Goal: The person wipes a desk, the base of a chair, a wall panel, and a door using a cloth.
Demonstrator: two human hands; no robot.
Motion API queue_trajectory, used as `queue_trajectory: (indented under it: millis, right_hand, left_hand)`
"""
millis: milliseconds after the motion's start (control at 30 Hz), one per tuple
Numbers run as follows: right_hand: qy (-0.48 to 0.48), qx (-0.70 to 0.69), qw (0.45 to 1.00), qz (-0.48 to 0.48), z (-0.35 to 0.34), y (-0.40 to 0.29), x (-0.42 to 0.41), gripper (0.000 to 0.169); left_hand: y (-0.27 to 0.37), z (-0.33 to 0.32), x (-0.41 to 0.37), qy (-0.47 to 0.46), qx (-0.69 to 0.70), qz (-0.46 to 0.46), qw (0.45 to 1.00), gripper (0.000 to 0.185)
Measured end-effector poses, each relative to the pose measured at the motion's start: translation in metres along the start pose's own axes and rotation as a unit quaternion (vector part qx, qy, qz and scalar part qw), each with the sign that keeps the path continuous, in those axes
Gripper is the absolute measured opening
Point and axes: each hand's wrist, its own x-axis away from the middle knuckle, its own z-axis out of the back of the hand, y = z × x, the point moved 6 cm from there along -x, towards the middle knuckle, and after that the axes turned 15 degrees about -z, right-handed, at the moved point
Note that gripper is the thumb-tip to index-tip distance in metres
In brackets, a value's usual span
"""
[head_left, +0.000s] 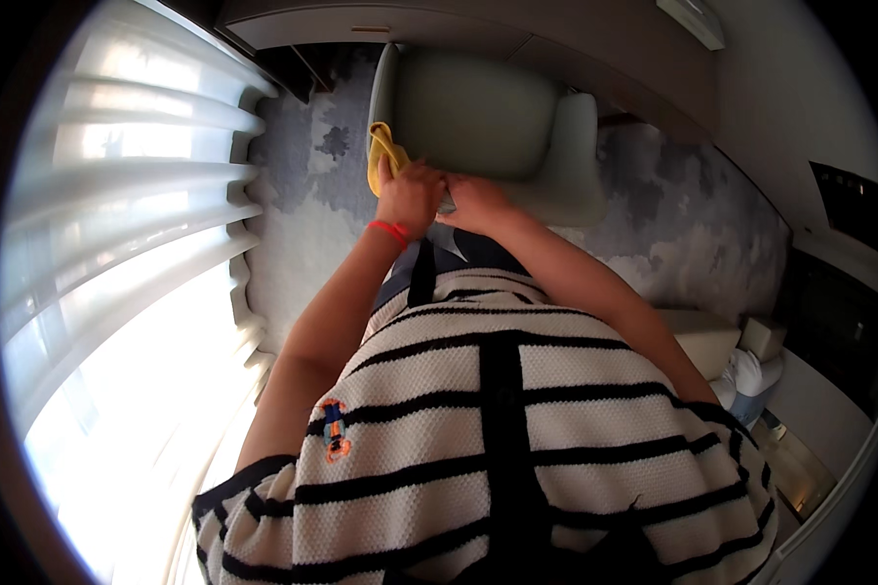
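My left hand (411,194), with a red band (391,231) at the wrist, holds a folded yellow cloth (378,142). The cloth lies against the left near corner of a grey-green upholstered chair (475,110), its thumb side pressed by my thumb. Close beside it, my right hand (479,202) is at the chair's near edge, its fingertips almost meeting my left hand. Whether those right fingers grip anything is hidden.
A brown wooden desk or cabinet front (468,25) runs behind the chair. Sheer white curtains (139,161) hang at left. Patterned grey carpet (300,197) covers the floor. At right stand a waste bin with a white liner (750,376) and a dark-fronted cabinet (834,322).
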Motion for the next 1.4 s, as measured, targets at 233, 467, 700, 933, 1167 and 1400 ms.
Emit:
queue_trajectory:
  millis: [233,467,700,933,1167,1400]
  right_hand:
    - [0.026,0.005,1.000,-0.005,0.001,-0.001,0.002,0.051]
    - [-0.020,-0.014,0.999,-0.027,0.003,0.002,0.006,0.051]
    - [0.062,-0.040,0.997,-0.001,-0.002,0.002,-0.002,0.050]
    - [0.028,-0.014,0.999,-0.009,0.006,0.003,0.005,0.047]
    - [0.040,-0.020,0.999,-0.008,0.013,0.001,0.009,0.046]
    - [0.031,-0.004,0.999,-0.020,0.009,0.002,0.006,0.051]
  left_hand:
    - [-0.119,-0.045,-0.042,-0.091,0.106,-0.049,0.989,0.028]
    - [-0.131,-0.066,-0.050,-0.378,-0.187,-0.045,0.905,0.047]
    - [-0.049,0.005,0.002,0.047,0.024,-0.012,0.999,0.030]
    - [-0.149,-0.063,-0.048,-0.099,-0.093,-0.138,0.981,0.029]
    - [-0.143,-0.079,-0.059,-0.282,-0.238,-0.127,0.921,0.042]
    - [-0.062,0.000,-0.014,0.022,0.101,-0.116,0.988,0.032]
